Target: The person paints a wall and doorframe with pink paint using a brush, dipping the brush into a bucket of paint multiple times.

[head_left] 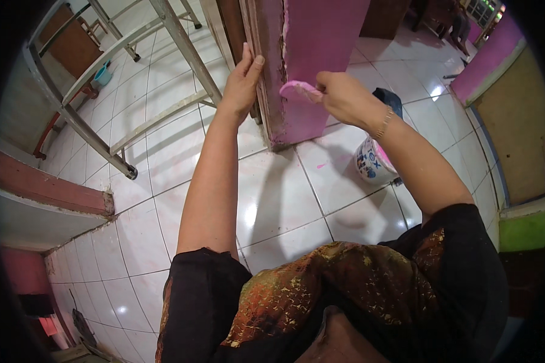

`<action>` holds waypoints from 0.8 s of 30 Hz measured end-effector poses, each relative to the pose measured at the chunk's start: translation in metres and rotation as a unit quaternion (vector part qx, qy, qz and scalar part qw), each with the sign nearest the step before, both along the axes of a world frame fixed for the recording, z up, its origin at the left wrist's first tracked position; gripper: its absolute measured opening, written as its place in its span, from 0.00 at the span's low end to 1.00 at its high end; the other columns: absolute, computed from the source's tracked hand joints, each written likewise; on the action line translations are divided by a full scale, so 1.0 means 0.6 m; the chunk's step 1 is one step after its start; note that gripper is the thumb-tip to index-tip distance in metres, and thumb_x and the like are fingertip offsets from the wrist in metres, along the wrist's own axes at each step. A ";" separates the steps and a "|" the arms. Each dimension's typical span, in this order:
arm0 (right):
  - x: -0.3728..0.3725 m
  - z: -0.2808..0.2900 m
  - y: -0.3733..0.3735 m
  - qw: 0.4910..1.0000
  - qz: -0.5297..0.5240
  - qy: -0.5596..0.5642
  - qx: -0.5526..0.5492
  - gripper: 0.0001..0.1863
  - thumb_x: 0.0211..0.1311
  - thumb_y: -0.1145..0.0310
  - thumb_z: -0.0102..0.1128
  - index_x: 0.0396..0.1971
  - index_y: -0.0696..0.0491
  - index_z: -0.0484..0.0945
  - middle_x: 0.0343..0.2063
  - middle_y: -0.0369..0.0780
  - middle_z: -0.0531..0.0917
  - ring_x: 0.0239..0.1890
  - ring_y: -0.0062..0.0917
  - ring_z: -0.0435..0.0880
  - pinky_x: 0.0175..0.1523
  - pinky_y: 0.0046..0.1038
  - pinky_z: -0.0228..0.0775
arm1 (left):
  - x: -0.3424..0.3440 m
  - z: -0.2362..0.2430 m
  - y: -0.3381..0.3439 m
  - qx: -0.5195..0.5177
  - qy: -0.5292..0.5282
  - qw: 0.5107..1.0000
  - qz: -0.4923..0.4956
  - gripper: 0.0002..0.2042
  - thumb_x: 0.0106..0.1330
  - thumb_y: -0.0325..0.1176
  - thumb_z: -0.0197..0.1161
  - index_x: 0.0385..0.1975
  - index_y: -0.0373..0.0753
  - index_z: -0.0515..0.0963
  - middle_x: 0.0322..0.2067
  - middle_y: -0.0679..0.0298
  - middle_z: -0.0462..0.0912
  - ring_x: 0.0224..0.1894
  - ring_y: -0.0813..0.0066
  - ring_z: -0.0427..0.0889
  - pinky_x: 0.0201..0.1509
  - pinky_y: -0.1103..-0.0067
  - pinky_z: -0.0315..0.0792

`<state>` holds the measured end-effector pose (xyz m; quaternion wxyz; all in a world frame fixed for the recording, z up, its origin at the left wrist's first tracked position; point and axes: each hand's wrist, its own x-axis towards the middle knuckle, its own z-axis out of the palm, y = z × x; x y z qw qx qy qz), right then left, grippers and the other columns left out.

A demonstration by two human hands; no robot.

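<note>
A wooden door frame (254, 36) stands against the end of a pink wall (321, 48), with a rough, unpainted strip between them. My left hand (243, 85) rests on the frame, its fingers stretched upward and holding nothing. In my right hand (351, 100) is a paintbrush (300, 91) coated with pink paint. Its head points left and meets the wall's edge near the bare strip; my fingers hide most of the handle. Below my right forearm, a white paint bucket (369, 167) with pink paint inside stands on the floor, partly covered by the arm.
A metal ladder or scaffold frame (181, 45) stands on the left. White floor tiles (278, 199) carry a few pink drips (321, 166). A dark object (389, 100) sits behind the bucket. Farther off are a turquoise dipper (103, 75) and a low wall end (107, 202).
</note>
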<state>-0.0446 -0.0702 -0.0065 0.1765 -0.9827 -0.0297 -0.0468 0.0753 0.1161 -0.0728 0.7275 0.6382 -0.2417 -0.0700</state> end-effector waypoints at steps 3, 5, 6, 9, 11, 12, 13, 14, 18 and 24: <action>-0.060 0.074 0.004 0.993 -0.022 -0.082 0.082 0.10 0.63 0.67 0.52 0.37 0.60 0.73 0.27 0.48 0.78 0.29 0.37 0.76 0.38 0.33 0.67 | -0.007 0.002 0.005 0.013 0.008 1.000 -0.002 0.37 0.70 0.48 0.50 0.69 0.39 0.37 0.67 0.56 0.54 0.66 0.64 0.56 0.68 0.71 0.52; -0.091 0.101 0.022 0.987 -0.007 -0.117 0.107 0.10 0.64 0.68 0.51 0.38 0.60 0.72 0.26 0.46 0.78 0.28 0.32 0.75 0.37 0.30 0.67 | -0.018 0.007 0.017 0.021 0.007 1.000 0.014 0.38 0.70 0.48 0.50 0.69 0.39 0.37 0.67 0.55 0.52 0.67 0.63 0.54 0.68 0.70 0.51; -0.112 0.117 0.033 0.973 -0.009 -0.168 0.156 0.10 0.64 0.68 0.49 0.39 0.60 0.70 0.26 0.49 0.78 0.29 0.40 0.76 0.37 0.35 0.66 | -0.024 0.011 0.014 0.026 0.010 1.000 0.012 0.38 0.70 0.49 0.50 0.69 0.39 0.37 0.68 0.55 0.51 0.68 0.63 0.53 0.69 0.70 0.50; -0.105 0.106 0.051 0.938 0.014 -0.270 0.217 0.11 0.63 0.72 0.47 0.43 0.60 0.66 0.26 0.53 0.77 0.30 0.47 0.77 0.37 0.39 0.66 | -0.023 0.016 0.014 0.028 0.015 0.999 0.009 0.37 0.70 0.49 0.50 0.69 0.39 0.37 0.69 0.54 0.46 0.70 0.63 0.48 0.70 0.70 0.47; -0.077 0.080 0.068 0.914 0.004 -0.326 0.241 0.10 0.62 0.73 0.48 0.43 0.60 0.67 0.28 0.54 0.77 0.31 0.49 0.77 0.38 0.39 0.67 | -0.020 0.014 0.015 0.027 0.011 1.000 -0.008 0.37 0.70 0.48 0.50 0.69 0.39 0.37 0.69 0.55 0.44 0.71 0.65 0.46 0.71 0.72 0.45; -0.067 0.066 0.073 0.918 0.002 -0.331 0.218 0.11 0.62 0.74 0.46 0.43 0.61 0.64 0.30 0.57 0.76 0.33 0.53 0.76 0.39 0.42 0.66 | -0.019 0.015 0.010 0.023 0.008 1.000 -0.010 0.37 0.70 0.48 0.50 0.69 0.39 0.37 0.69 0.55 0.44 0.71 0.65 0.46 0.71 0.72 0.45; -0.058 0.043 0.075 0.918 0.002 -0.334 0.214 0.11 0.62 0.74 0.46 0.43 0.61 0.64 0.30 0.57 0.76 0.33 0.53 0.76 0.39 0.42 0.66 | -0.017 0.017 0.004 0.010 0.018 0.999 -0.024 0.37 0.70 0.48 0.49 0.69 0.39 0.37 0.70 0.56 0.44 0.71 0.65 0.45 0.71 0.73 0.44; -0.047 0.010 0.076 0.921 -0.010 -0.332 0.202 0.11 0.62 0.74 0.45 0.43 0.61 0.62 0.30 0.59 0.75 0.34 0.55 0.75 0.39 0.44 0.66 | -0.016 0.016 0.000 -0.002 0.030 0.999 -0.037 0.37 0.70 0.48 0.49 0.69 0.38 0.36 0.70 0.56 0.43 0.71 0.66 0.44 0.71 0.74 0.43; -0.061 -0.088 0.083 0.964 -0.067 -0.169 0.196 0.11 0.63 0.74 0.43 0.42 0.61 0.58 0.32 0.62 0.74 0.36 0.59 0.73 0.41 0.50 0.63 | -0.030 0.023 0.006 -0.014 0.041 0.999 -0.008 0.33 0.71 0.46 0.49 0.69 0.41 0.42 0.68 0.54 0.52 0.68 0.68 0.53 0.68 0.79 0.49; -0.108 -0.054 0.092 0.966 -0.054 -0.138 0.212 0.11 0.61 0.76 0.45 0.43 0.62 0.62 0.33 0.55 0.75 0.36 0.51 0.75 0.44 0.39 0.68 | -0.036 0.031 0.016 0.020 0.045 0.999 0.009 0.33 0.70 0.45 0.49 0.69 0.42 0.42 0.68 0.55 0.51 0.68 0.68 0.53 0.68 0.79 0.49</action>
